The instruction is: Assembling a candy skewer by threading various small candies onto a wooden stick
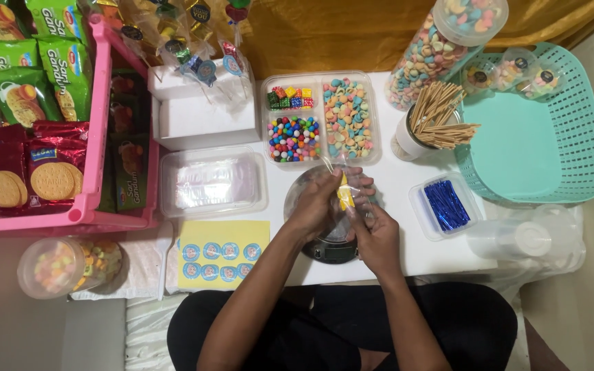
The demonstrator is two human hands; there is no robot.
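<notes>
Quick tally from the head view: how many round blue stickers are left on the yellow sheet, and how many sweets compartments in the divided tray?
Round blue stickers on the yellow sheet: 8, in two rows of 4
Sweets compartments in the divided tray: 3
Total: 11

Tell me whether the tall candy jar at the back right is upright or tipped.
Tipped. The candy jar leans with its lidded top toward the upper right and its base near the stick cup; pastel candies fill it.
</notes>
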